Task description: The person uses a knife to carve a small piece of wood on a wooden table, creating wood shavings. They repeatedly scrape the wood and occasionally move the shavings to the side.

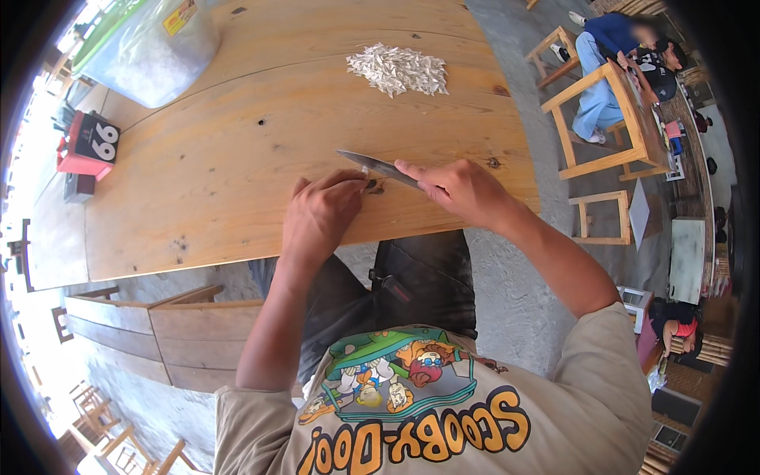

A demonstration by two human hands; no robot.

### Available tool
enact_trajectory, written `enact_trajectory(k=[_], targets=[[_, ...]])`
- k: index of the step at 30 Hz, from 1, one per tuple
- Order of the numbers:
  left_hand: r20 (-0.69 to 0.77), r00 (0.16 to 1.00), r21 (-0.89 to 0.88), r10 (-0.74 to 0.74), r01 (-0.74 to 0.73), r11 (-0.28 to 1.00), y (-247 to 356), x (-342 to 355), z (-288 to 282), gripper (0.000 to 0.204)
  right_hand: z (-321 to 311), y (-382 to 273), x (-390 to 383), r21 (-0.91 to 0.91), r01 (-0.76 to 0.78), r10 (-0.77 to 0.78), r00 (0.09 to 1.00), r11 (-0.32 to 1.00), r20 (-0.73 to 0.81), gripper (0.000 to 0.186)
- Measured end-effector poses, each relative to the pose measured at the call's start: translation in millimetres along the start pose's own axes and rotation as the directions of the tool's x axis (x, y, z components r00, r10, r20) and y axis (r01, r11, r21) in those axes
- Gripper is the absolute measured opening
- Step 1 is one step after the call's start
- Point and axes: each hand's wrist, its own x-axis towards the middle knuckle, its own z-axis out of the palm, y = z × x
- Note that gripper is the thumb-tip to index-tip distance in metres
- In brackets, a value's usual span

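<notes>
In my right hand [459, 188] is a knife [366, 161], its pointed blade angled up and to the left, with the thumb lying along the blade near the handle. My left hand [324, 207] is closed just left of the blade, over the near part of the wooden table [237, 170]. A small whitish piece [365, 170] shows at its fingertips, close against the blade; its exact kind is too small to tell. Farther off on the tabletop lies a loose heap of small, thin, pale slivers [398, 70].
At the far left stands a clear plastic bin [158, 59] with a green lid. Nearer, a red and black box [91, 142] sits by the left side. A wooden bench [158, 332] is below the table. Right: wooden stools [606, 119] and seated people.
</notes>
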Motion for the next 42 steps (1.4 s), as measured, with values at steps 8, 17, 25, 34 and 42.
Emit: enact_trajectory(k=[8,17,25,34,42], targets=[[0.019,1.000,0.005,-0.021,0.021,1.000,3.0,3.1,1.1,0.017,-18.8,35.7,39.9,-0.033,-0.178,0.174,0.980,0.983,-0.100,0.057],[-0.003,1.000,-0.014,-0.022,0.021,1.000,-0.3,2.4,2.6,0.015,-21.3,35.1,56.0,-0.053,-0.091,0.077,0.974,0.994,-0.211,0.056],[-0.017,1.000,0.022,0.000,0.001,1.000,2.2,7.7,8.2,0.012,13.1,-31.8,-13.3,-0.006,-0.086,0.085,0.991,0.996,-0.103,0.064],[-0.053,0.998,0.050,0.018,-0.015,0.999,4.1,9.1,8.7,0.010,22.9,-38.1,-25.3,-0.036,-0.088,0.086,0.994,0.995,-0.072,0.072],[-0.069,0.997,0.062,0.016,-0.012,0.998,6.2,10.2,7.8,0.010,18.3,-41.9,-23.1,-0.069,-0.070,0.066,0.996,0.995,-0.061,0.070]])
